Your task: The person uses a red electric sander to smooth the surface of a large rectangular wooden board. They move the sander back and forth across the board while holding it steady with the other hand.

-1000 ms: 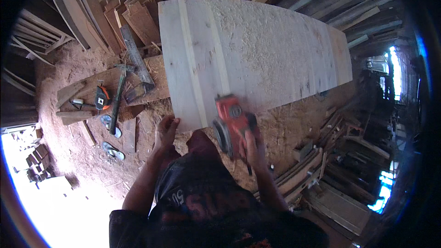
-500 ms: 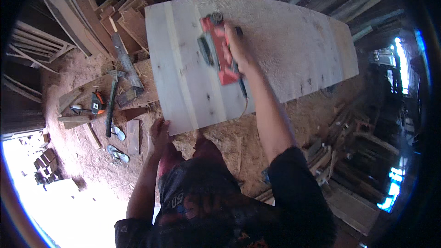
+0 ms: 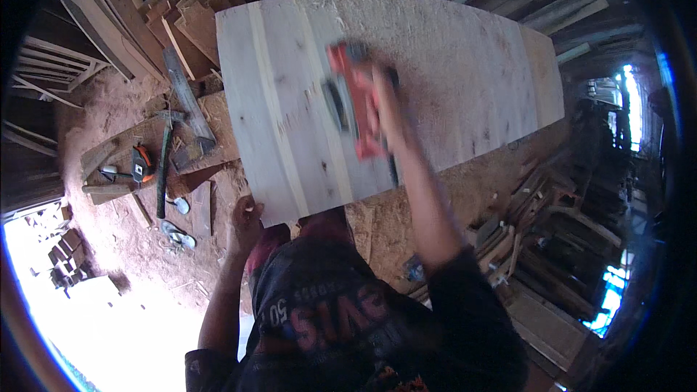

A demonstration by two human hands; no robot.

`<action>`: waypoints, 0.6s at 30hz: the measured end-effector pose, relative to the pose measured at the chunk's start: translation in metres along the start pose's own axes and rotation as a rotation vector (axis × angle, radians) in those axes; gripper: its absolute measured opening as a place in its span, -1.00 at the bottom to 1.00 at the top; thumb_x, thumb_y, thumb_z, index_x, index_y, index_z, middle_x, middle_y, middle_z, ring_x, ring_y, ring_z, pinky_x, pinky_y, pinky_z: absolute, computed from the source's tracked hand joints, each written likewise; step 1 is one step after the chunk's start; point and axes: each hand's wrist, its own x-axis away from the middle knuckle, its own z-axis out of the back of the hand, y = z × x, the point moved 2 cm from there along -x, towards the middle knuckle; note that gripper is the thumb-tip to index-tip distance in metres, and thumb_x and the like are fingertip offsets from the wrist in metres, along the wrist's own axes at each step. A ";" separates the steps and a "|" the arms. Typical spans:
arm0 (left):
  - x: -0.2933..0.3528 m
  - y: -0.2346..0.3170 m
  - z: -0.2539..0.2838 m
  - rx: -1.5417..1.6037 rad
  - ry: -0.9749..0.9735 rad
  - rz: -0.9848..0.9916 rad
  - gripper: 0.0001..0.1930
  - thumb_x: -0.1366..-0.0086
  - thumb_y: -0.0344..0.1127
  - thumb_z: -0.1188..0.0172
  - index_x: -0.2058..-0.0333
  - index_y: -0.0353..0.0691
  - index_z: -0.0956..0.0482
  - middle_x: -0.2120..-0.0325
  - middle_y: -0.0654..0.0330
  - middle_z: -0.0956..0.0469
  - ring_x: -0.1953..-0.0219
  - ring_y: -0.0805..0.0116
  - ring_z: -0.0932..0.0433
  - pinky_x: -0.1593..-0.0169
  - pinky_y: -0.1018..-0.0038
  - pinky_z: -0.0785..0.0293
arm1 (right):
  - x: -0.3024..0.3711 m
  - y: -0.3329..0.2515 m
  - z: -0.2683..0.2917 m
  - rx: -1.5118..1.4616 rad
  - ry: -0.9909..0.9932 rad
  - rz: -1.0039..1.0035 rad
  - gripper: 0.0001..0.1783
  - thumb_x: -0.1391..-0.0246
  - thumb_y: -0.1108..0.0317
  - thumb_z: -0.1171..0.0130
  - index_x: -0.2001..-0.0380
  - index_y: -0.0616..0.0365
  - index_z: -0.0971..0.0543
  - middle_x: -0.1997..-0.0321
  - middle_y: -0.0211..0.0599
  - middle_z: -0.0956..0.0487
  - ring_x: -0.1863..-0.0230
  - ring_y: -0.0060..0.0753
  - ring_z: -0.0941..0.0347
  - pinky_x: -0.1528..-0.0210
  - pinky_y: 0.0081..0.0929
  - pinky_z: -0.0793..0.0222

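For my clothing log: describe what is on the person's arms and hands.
Both hands are bare: no gloves on the left hand or the right hand. Forearms are bare too. Dark sleeves cover the upper arms. No watch or rings can be made out.

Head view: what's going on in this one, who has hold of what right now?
A person stands at a wide pale wooden panel dusted with shavings. The right hand grips a red power planer resting flat on the panel, arm stretched out. The left hand is at the panel's near corner. On the sawdust floor to the left lie a low plank bench with hand tools and stacked boards.
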 end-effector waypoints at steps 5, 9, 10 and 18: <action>-0.019 0.080 0.004 -0.488 0.256 -0.456 -0.46 -0.42 -0.24 -0.34 -0.29 -0.24 -0.43 -0.22 -0.03 -0.49 -0.18 0.11 -0.51 -0.12 0.28 -0.53 | -0.099 -0.026 0.006 -0.122 -0.059 0.041 -0.14 -0.33 -0.53 0.08 -0.04 0.10 -0.66 0.68 -0.59 -0.26 0.70 -0.65 -0.15 0.63 -0.46 -0.08; -0.068 0.136 -0.032 -0.834 0.226 -0.674 -0.25 -0.40 -0.03 -0.32 -0.43 -0.20 -0.28 -0.43 -0.15 -0.26 -0.44 -0.15 -0.26 -0.42 -0.03 -0.20 | 0.034 0.034 0.037 -0.091 -0.066 0.039 -0.31 -0.37 -0.37 -0.06 0.09 0.13 -0.64 0.66 -0.56 -0.41 0.73 -0.66 -0.25 0.66 -0.49 -0.21; -0.082 0.144 -0.043 -0.860 0.232 -0.742 -0.21 -0.42 0.05 -0.28 -0.48 -0.17 -0.23 -0.49 -0.16 -0.16 -0.53 -0.14 -0.15 -0.49 -0.09 -0.06 | 0.076 0.049 0.044 -0.138 -0.035 -0.032 -0.38 -0.40 -0.30 -0.06 0.12 0.12 -0.62 0.65 -0.56 -0.42 0.71 -0.67 -0.26 0.65 -0.51 -0.20; -0.119 0.138 -0.080 -1.156 0.253 -0.719 -0.12 -0.49 0.18 -0.01 -0.55 -0.28 -0.01 -0.59 -0.13 0.09 -0.63 -0.14 0.16 -0.57 -0.13 0.28 | 0.165 0.102 0.046 -0.143 0.274 -0.103 -0.43 -0.46 -0.21 -0.01 0.32 0.08 -0.62 0.66 -0.52 -0.44 0.71 -0.70 -0.23 0.64 -0.56 -0.13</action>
